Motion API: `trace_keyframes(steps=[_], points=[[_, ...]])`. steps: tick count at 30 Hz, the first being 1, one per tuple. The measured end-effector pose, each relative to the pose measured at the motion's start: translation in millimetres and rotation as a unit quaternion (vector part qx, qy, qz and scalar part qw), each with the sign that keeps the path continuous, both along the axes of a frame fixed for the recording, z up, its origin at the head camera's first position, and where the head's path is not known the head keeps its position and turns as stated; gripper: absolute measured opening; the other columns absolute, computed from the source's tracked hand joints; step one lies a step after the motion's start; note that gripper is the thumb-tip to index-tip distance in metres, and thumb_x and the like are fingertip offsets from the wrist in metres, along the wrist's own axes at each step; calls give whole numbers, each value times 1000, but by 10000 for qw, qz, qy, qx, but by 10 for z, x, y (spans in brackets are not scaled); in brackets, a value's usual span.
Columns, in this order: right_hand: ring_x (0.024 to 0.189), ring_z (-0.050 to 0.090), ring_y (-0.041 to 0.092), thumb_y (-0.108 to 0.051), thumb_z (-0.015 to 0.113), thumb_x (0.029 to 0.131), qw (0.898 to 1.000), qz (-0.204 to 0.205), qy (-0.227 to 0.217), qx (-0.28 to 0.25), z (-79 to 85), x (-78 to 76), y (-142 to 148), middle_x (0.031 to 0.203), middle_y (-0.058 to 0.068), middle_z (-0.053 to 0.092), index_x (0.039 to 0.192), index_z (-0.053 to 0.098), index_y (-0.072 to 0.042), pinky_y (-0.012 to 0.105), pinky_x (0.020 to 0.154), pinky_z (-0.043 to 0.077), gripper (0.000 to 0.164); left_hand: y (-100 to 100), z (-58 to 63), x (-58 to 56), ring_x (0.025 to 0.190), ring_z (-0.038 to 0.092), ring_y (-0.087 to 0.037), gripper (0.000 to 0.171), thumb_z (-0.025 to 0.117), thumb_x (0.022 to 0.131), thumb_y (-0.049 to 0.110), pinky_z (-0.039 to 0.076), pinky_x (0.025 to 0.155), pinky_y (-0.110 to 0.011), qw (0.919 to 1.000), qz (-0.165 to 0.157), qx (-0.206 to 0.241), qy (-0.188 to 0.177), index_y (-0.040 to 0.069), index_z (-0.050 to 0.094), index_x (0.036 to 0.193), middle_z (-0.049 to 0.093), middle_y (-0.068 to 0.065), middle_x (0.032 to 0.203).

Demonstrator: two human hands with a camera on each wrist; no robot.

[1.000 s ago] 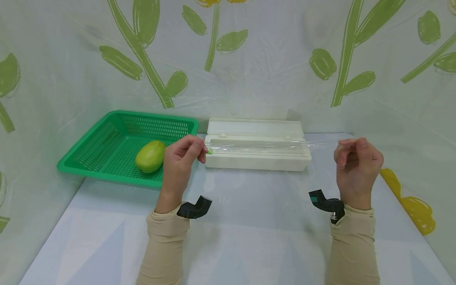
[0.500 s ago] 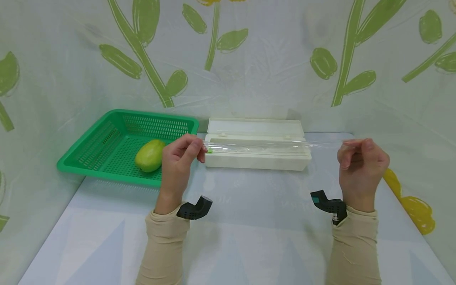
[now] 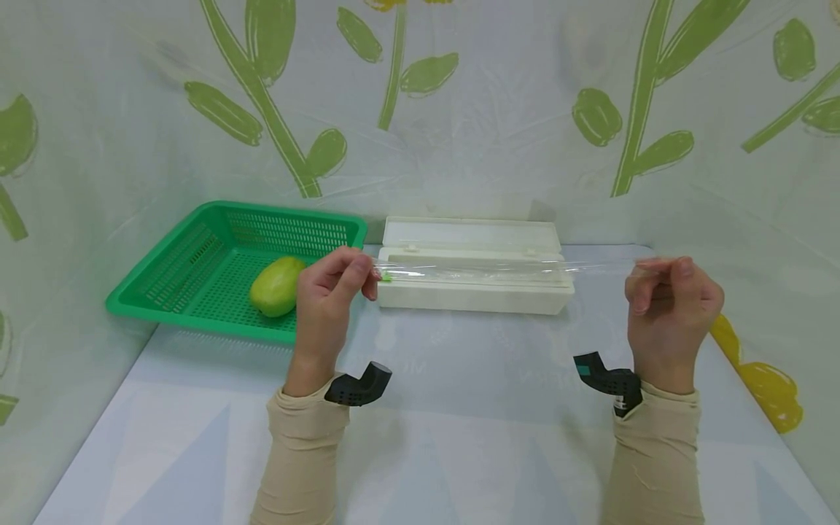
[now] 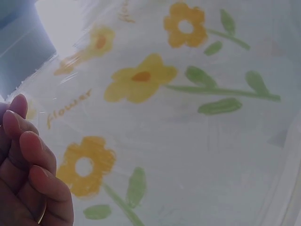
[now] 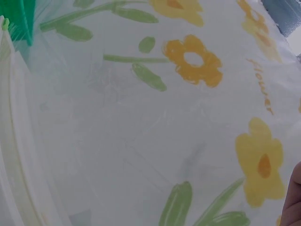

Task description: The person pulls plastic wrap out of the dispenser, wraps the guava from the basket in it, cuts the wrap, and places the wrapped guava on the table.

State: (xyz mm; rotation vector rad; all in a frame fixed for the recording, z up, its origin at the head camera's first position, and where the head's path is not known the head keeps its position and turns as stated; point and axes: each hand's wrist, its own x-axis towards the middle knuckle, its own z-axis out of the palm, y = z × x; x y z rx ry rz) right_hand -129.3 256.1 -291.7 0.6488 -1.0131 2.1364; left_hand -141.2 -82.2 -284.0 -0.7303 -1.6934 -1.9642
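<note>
A clear strip of plastic wrap stretches sideways between the two hands, bunched narrow, in front of the long white wrap dispenser box with its lid raised. At its left end, thumb and fingers of my left hand pinch the film, near a small green piece on the box. My right hand pinches the other end, beyond the box's right side. Curled fingers show in the left wrist view. Only a sliver of the right hand enters the right wrist view.
A green plastic basket stands left of the box, holding a yellow-green, mango-like fruit. Both rest on a pale table. A flower-printed sheet rises behind the table. Each wrist bears a black camera mount.
My right hand has drifted a little to the right, and the film between the hands spans slightly wider. My left hand has shifted barely leftward. Basket, fruit and box stay put.
</note>
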Motion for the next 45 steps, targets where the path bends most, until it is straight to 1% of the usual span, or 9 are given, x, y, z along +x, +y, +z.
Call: trace_keyframes(steps=[10,15,19,25,33,45], points=[[39,32,19,-9,60,83,9999,-61,0,90,24,45,-16,46,16,40,76,51,27,24,39,24,38,-7,30,31,54,47,-17,21,53,88,8,44,55,-26,9997,-144,183,99,-4,56,71,55,-5,65],[39,31,20,-8,61,82,9999,-12,60,-96,35,60,-20,45,16,40,75,52,26,24,38,24,36,-5,40,45,54,47,-17,20,53,88,8,44,54,-27,9996,-158,206,115,0,58,71,54,-5,65],[38,30,20,-7,62,81,9997,-17,122,-229,50,69,-34,45,16,40,73,52,26,24,38,23,36,-1,48,57,54,47,-17,20,53,88,9,44,55,-27,9996,-135,199,137,-1,57,70,54,-5,65],[38,29,19,-6,62,80,9995,-57,175,-269,81,97,-56,44,16,38,73,52,26,23,39,23,35,-3,57,68,54,47,-17,19,53,88,10,44,55,-26,9995,-160,214,179,3,59,71,54,-4,65],[38,31,19,-8,63,80,9995,-108,250,-177,78,102,-39,44,15,39,73,51,26,22,38,22,36,-1,88,88,54,47,-17,22,53,88,9,43,54,-27,9990,-196,314,266,-2,57,70,52,-6,62],[37,30,17,-8,65,79,9989,-36,417,-195,95,133,-40,44,14,37,74,50,26,20,38,21,37,2,116,135,54,46,-17,20,52,87,6,42,53,-27,9980,-246,477,338,-1,58,69,51,-7,61]])
